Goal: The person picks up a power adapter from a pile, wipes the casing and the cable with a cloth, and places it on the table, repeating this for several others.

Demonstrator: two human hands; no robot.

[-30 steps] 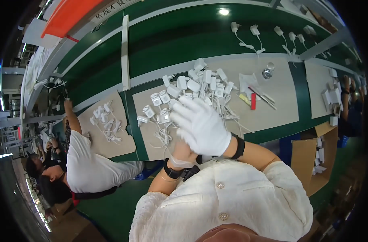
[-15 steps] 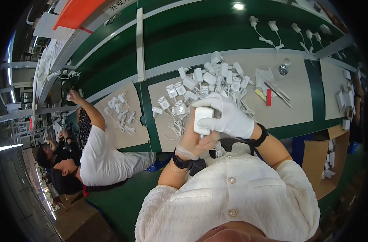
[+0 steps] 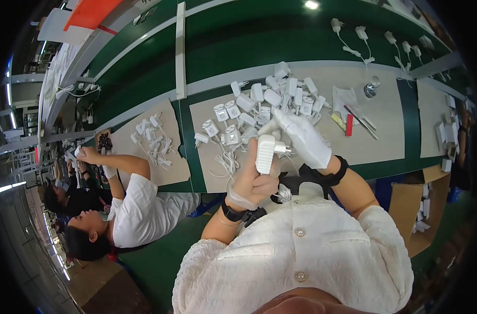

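My left hand (image 3: pixel 255 183) is closed round a white power adapter (image 3: pixel 265 153), its ribbed side up and its two-pin plug pointing right. The adapter's cable end shows as a bundle below the hand. In a white glove, my right hand (image 3: pixel 304 137) is off the adapter, with its thumb apart from its fingers over the near edge of the heap. I see nothing in it. Beyond both hands lies a heap of white power adapters (image 3: pixel 272 97) with bundled white cables.
Paper (image 3: pixel 390 136) covers the green bench. Right of the heap are a red-and-yellow marker-like item (image 3: pixel 349 125), pen-like sticks (image 3: pixel 365 124), a cloth (image 3: pixel 345 98) and a small metal-and-glass container (image 3: pixel 372 87). At left a co-worker (image 3: pixel 144 209) sits near more adapters (image 3: pixel 153 138). An open carton (image 3: pixel 432 209) stands lower right.
My right hand has let go of the adapter and moved up toward the heap. The adapter in my left hand has turned, showing its plug. The co-worker's arm has come down.
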